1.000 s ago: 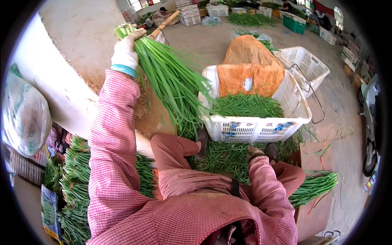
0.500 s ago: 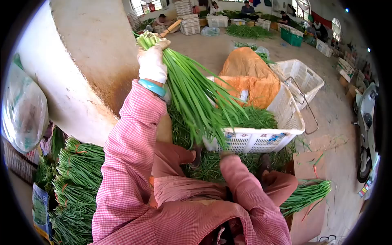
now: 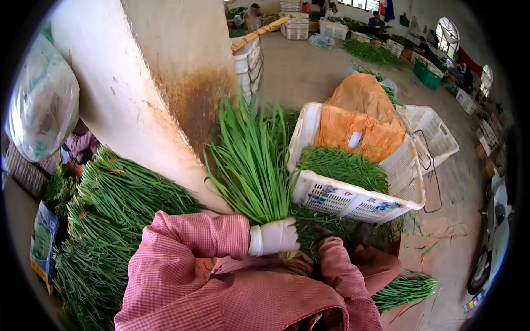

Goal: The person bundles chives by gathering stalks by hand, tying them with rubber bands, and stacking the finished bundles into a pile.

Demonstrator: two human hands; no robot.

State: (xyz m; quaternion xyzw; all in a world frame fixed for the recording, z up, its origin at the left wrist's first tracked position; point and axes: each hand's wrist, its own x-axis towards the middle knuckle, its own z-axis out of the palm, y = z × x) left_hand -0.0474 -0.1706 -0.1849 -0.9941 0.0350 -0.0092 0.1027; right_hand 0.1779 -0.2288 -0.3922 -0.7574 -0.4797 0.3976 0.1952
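My left hand [image 3: 275, 238], in a white glove, is closed around a bunch of garlic chives [image 3: 251, 165] just above my lap. The leaves fan out away from me toward the pillar, and the pale cut ends poke out below the fist. Only a dark bit of my right hand [image 3: 323, 233] shows past its sleeve, low over the loose greens [image 3: 309, 218] between my feet; its fingers cannot be made out. Ahead and to the right stands a white plastic crate [image 3: 359, 197], holding loose greens and an orange sack [image 3: 359, 124].
Tied chive bundles [image 3: 121, 204] are stacked at my left beside a pillar [image 3: 176, 71]. A bundle [image 3: 406, 289] lies on cardboard [image 3: 417, 256] at right. Behind the crate is another white crate [image 3: 433, 129]; a scooter [image 3: 491, 231] stands far right. Several people sit at the back.
My left hand has come down from up high to near my lap. The chives have swung over, their leaves now pointing away from me instead of hanging down. The view has shifted too.
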